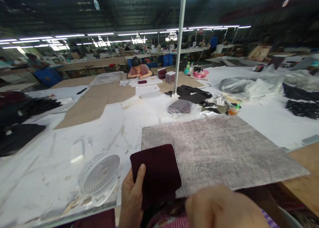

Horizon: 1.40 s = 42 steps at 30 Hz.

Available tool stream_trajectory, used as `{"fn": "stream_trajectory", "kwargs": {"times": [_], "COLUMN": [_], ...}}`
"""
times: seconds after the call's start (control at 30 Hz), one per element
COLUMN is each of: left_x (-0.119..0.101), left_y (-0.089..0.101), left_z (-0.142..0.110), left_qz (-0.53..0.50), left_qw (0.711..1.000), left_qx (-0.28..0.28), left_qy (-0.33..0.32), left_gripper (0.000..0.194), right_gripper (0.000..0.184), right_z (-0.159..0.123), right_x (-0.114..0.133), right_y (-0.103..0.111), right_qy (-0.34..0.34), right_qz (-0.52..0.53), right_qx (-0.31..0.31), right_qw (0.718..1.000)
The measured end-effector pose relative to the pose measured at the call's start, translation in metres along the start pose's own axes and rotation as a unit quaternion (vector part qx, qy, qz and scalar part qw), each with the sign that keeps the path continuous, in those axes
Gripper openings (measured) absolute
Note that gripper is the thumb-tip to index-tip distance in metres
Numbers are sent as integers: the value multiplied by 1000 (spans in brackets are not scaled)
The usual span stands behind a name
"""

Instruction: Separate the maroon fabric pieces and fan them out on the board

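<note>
Holding a dark red piece at the near left corner of the gray board, the left hand grips its side, thumb flat on top and the other fingers hidden behind it. I'd judge the handling to be under way, since the piece is up in the hand and not laid on the board; how much is finished or left, I can't tell from here. The right hand is a blur by the board's near edge, looking bent, and whether its fingers hold anything I can't say. Left of the board, a white fan sits on the surface.
</note>
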<state>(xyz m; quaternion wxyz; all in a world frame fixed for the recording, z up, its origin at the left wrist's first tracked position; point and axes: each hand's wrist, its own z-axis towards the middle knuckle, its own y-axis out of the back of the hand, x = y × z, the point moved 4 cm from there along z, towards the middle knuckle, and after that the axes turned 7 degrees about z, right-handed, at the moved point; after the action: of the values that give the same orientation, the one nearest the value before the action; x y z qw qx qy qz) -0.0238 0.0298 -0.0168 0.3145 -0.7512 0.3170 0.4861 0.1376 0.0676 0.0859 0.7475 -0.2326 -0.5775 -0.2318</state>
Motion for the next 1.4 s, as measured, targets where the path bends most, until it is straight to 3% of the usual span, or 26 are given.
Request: {"fn": "stream_trajectory", "kwargs": {"times": [0.1, 0.13, 0.17, 0.3, 0.43, 0.57, 0.7, 0.93, 1.0, 1.1, 1.2, 1.3, 1.4], "left_x": [-6, -8, -9, -9, 2, 2, -5, -10, -8, -3, -3, -6, -7], "left_y": [3, 3, 2, -3, -7, -14, -20, -19, -20, -22, -22, -23, -27], "left_z": [-5, -7, -9, -11, -4, -2, -3, -1, -1, 0, 1, 0, -2], "left_qz": [42, 50, 54, 85, 90, 19, 24, 77, 61, 22, 49, 119, 167], "left_qw": [997, 997, 996, 990, 992, 997, 995, 990, 991, 989, 985, 971, 952], "left_qx": [-13, -19, -25, -17, 31, 75, 99, 115, 118, 146, 163, 199, 243], "left_qy": [-56, -63, -70, -112, -87, -20, 20, -34, -22, 21, -4, -51, -78], "left_gripper": [48, 48, 47, 42, 43, 47, 42, 39, 42, 44, 40, 38, 35], "right_gripper": [32, 33, 33, 35, 27, 23, 24, 26, 22, 14, 18, 24, 17], "right_z": [7, 9, 13, 22, 19, 20, 22, 30, 31, 32, 35, 42, 48], "right_x": [-27, -39, -52, -84, -84, -79, -78, -71, -70, -71, -69, -55, -44], "right_y": [32, 40, 44, 38, 37, 38, 40, 41, 41, 43, 47, 45, 35], "right_qy": [-2, -13, -41, -135, -167, -154, -144, -150, -135, -131, -131, -81, -39], "right_qz": [-62, -79, -80, 32, 122, 98, 55, -35, -42, -54, -88, -222, -337], "right_qx": [-230, -269, -269, -157, -200, -207, -207, -240, -246, -233, -187, -73, 45], "right_qw": [971, 960, 959, 978, 958, 961, 966, 958, 959, 962, 970, 969, 940]}}
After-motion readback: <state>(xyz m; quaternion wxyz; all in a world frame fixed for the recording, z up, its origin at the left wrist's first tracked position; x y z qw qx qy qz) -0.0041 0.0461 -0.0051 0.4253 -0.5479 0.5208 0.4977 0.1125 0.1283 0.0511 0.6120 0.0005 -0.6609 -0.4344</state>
